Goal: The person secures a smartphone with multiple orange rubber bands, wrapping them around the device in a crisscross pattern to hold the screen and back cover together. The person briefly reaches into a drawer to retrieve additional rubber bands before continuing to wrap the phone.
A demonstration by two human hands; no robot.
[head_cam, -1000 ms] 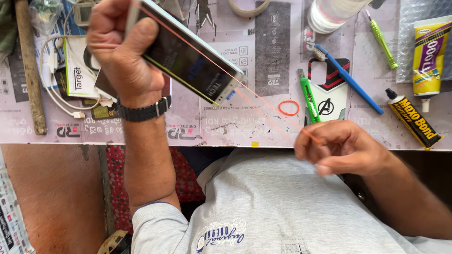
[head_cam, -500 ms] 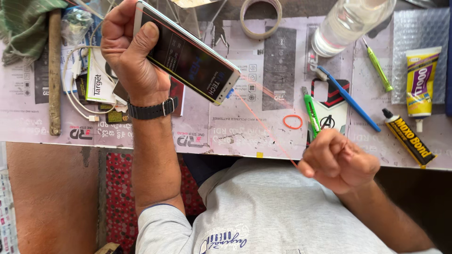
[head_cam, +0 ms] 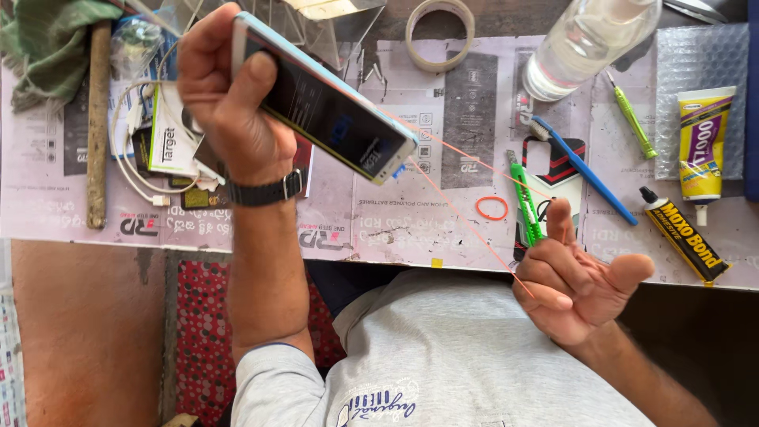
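Above the table, the left hand grips a smartphone by one end, fingers closed around its edges, screen dark and tilted. A thin orange wire runs from the phone's lower corner down to the right hand, whose fingers are curled and pinch the wire while the index finger points upward. On the table lie a green utility knife, a blue toothbrush, an orange rubber band, a black-and-yellow glue tube, a clear bottle and a tape roll. A black wristwatch sits on the left wrist.
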